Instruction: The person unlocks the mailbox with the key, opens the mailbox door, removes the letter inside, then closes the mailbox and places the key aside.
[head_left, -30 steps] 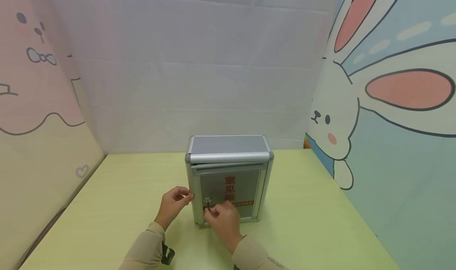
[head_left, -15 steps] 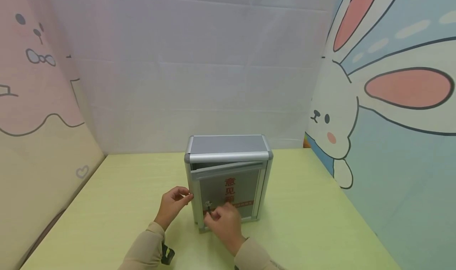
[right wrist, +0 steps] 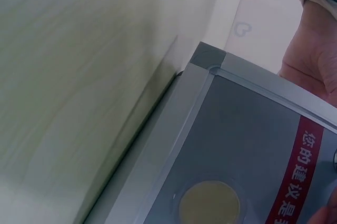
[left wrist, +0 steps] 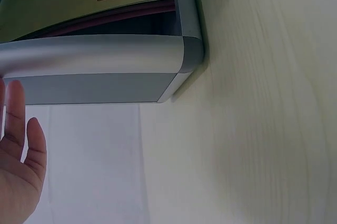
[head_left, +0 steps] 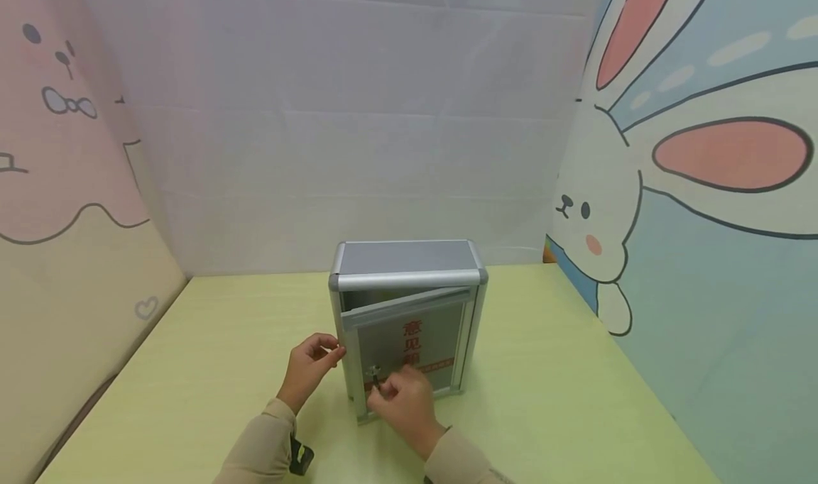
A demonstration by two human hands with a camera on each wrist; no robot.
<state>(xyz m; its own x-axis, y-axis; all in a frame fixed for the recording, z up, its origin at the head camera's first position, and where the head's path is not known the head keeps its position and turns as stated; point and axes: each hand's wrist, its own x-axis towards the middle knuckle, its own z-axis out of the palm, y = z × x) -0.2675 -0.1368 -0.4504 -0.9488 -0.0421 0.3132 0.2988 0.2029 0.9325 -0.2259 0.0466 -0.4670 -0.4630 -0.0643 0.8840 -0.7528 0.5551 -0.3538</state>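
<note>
A grey metal suggestion box [head_left: 409, 257] with red characters stands upright on the table. Its hinged front door [head_left: 441, 335] is ajar, swung out at the left side. My right hand [head_left: 407, 404] pinches a dark key [head_left: 375, 382] at the lock [head_left: 373, 370] on the door. My left hand [head_left: 307, 365] rests its thumb and fingertips against the box's left edge. In the left wrist view, the fingers [left wrist: 16, 108] of that hand lie nearly straight at the frame. Through the gap shows a brown envelope [left wrist: 105, 3] with red squares inside the box.
The box stands on a pale yellow-green table [head_left: 556, 370]. Behind it hangs a white backdrop [head_left: 358, 129]. A cartoon rabbit panel [head_left: 703, 314] flanks the right side, and a pink and cream panel [head_left: 70, 314] the left.
The door has swung further out at its left side, widening the gap under the top. My right hand has moved slightly toward me with the key; my left hand has stayed at the edge.
</note>
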